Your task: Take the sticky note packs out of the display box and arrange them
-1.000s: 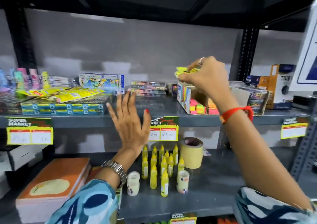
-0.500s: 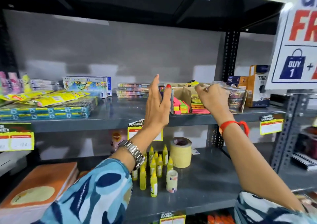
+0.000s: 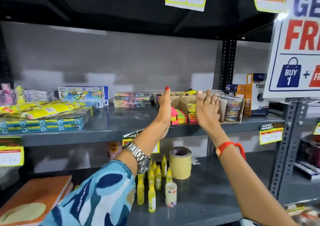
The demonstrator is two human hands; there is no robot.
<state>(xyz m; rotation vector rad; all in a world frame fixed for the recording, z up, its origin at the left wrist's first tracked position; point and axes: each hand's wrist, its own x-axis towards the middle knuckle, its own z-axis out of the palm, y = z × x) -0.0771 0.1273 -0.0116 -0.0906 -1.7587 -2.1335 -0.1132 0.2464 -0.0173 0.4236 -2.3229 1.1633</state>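
Both hands flank the display box (image 3: pixel 180 101) on the shelf (image 3: pixel 121 121): left hand (image 3: pixel 164 108) flat, grip wide; right hand (image 3: pixel 207 108) open, empty. Sticky note packs (image 3: pixel 178 115) sit between them; best steady the box, then pinch one pack.

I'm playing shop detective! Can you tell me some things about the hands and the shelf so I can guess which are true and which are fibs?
1. The display box stands on the upper shelf. True.
2. The left hand holds a bottle. False: it is open and flat at the box's left side.
3. Sticky note packs are in the box. True.
4. The roll of tape is on the upper shelf. False: it is on the lower shelf.
5. The right hand wears rings. True.
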